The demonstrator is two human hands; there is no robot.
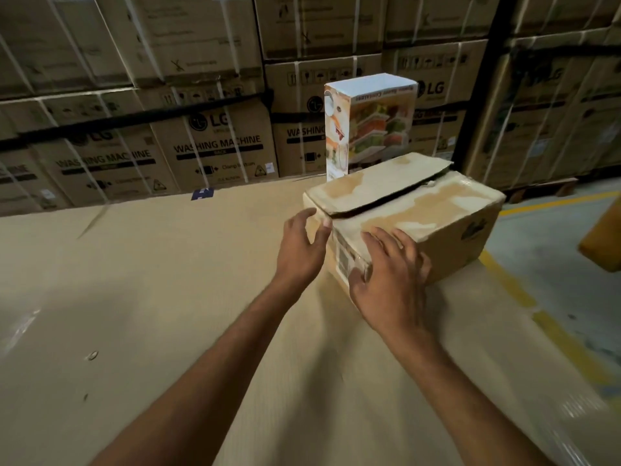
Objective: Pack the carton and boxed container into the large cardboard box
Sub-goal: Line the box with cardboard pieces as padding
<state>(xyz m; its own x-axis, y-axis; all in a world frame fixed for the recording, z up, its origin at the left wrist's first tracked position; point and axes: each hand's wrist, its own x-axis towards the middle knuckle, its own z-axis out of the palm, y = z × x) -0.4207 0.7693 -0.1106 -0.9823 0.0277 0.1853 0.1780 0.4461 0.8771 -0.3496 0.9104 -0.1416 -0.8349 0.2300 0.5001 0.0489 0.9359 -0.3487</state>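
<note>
A wall of stacked brown washing-machine cartons bound with white straps point(218, 139) fills the view from 9 to 2 o'clock. Below it a broad tan cardboard surface point(151, 297) spreads from the centre down to 6 and 8 o'clock, and a grey concrete floor with yellow painted lines point(551, 250) runs along its 3 o'clock edge. On that surface, towards 2 o'clock of centre, lies a brown corrugated carton with pale torn-tape patches point(437, 213). Its 2 top flaps are folded down with a dark gap between them. At its 12 o'clock side a tall white printed box picturing food storage containers point(369, 126) stands upright; whether the 2 touch cannot be told. The right hand point(386, 274) lies on the carton's 6 o'clock corner, fingers spread and straight over the top edge, thumb on the labelled end face, clamped on nothing. The left hand point(304, 243) is at the carton's 9 o'clock corner, fingers apart and loosely bent, thumb tip touching the flap edge, holding nothing. A small blue label point(202, 193) sits at the surface's 12 o'clock edge
</note>
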